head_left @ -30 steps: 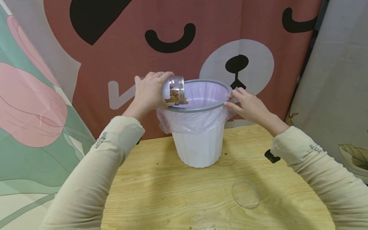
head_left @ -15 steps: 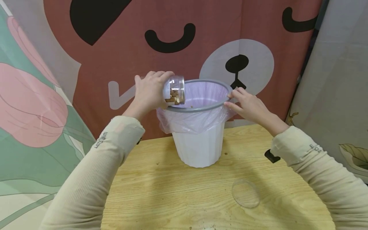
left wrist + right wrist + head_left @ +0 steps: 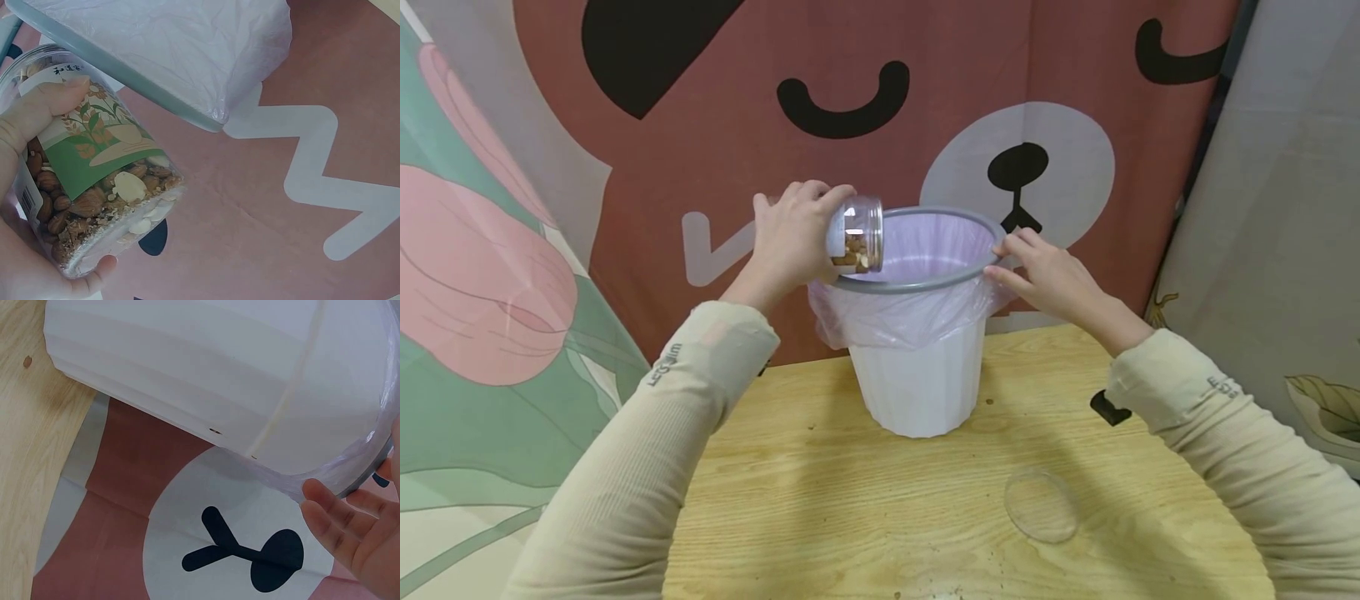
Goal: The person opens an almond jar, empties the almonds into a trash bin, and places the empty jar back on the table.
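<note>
My left hand (image 3: 793, 237) grips a clear plastic jar (image 3: 855, 236) lying on its side, its mouth over the near-left rim of a white trash can (image 3: 917, 383). Almonds and pale nut pieces (image 3: 87, 203) sit inside the jar, mostly toward its base; a green and white label (image 3: 103, 134) wraps it. The can has a grey rim (image 3: 917, 285) and is lined with a thin translucent purple plastic bag (image 3: 910, 321) folded over the outside. At the right side of the rim, my right hand (image 3: 1048, 271) holds on with thumb and fingers. The can's bottom inside is hidden.
A round clear lid (image 3: 1041, 505) lies on the wooden table (image 3: 850, 517), in front of the can and to its right. Small crumbs dot the tabletop. A printed curtain (image 3: 715, 150) hangs close behind the can.
Nuts were spilling from the jar's mouth and a piece was dropping into the can; none shows outside the mouth now. The jar has shifted very slightly. My right hand stayed put.
</note>
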`<state>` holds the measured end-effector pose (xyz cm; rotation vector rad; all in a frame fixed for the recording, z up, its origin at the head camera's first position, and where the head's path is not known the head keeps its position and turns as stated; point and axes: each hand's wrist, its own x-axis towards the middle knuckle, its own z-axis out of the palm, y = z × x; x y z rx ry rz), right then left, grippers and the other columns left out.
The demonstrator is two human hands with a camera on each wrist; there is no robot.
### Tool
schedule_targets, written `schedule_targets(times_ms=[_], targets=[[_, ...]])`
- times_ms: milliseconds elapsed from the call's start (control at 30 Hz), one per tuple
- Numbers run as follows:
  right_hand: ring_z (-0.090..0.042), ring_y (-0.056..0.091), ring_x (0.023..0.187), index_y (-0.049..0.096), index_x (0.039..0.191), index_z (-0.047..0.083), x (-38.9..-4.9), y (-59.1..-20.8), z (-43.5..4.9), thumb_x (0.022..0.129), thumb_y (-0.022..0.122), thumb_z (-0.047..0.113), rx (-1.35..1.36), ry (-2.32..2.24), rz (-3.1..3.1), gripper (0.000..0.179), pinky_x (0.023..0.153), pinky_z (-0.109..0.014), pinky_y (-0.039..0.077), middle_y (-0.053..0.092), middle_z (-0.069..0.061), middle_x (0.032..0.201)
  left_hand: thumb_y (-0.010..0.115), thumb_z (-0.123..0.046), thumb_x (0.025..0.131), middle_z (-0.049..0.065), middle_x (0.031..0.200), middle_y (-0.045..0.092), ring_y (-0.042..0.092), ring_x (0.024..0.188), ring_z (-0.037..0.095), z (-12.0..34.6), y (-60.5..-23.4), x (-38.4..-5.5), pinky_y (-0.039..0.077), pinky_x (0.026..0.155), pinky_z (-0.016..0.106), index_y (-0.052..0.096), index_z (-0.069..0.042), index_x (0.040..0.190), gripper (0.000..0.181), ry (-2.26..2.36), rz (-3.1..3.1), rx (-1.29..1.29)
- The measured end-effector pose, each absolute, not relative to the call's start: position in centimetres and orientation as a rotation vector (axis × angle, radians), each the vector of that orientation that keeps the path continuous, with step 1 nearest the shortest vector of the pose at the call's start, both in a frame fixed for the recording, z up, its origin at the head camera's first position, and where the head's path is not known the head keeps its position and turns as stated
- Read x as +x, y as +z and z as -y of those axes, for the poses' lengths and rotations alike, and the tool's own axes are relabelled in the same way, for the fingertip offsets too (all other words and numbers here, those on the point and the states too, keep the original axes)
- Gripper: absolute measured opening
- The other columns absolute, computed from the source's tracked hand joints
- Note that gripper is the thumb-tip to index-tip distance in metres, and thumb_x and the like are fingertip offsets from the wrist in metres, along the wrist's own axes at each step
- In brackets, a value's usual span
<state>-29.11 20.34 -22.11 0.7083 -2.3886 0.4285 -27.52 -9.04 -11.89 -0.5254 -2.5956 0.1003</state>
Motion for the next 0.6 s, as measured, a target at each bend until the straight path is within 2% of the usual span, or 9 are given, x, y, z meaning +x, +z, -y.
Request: schedule_targets(times_ms=[167,600], targets=[[-0.022,0.049,0.06,0.053,0.102,0.006,-29.06,-22.11,-20.35,0.089,0.056,0.023,0.717,0.433,2.38,0.023,0.047,-0.032,0.04,0.047,-0.009,0.096,0.084,-0.026,0.055,0.011,0.123,0.039,0.036,0.113,0.027,8.96,-11.98,-27.5,0.027,0.083,0.05,0.038,-0.027,0.133,0.09,0.119,2.581,-0.542],[-0.022,0.049,0.061,0.053,0.102,0.006,-29.1,-22.11,-20.33,0.088,0.057,0.024,0.712,0.434,2.375,0.023,0.048,-0.033,0.04,0.048,-0.01,0.097,0.083,-0.02,0.055,0.009,0.125,0.04,0.035,0.115,0.027,8.93,-12.01,-27.45,0.028,0.083,0.051,0.039,-0.026,0.132,0.089,0.135,2.561,-0.567]])
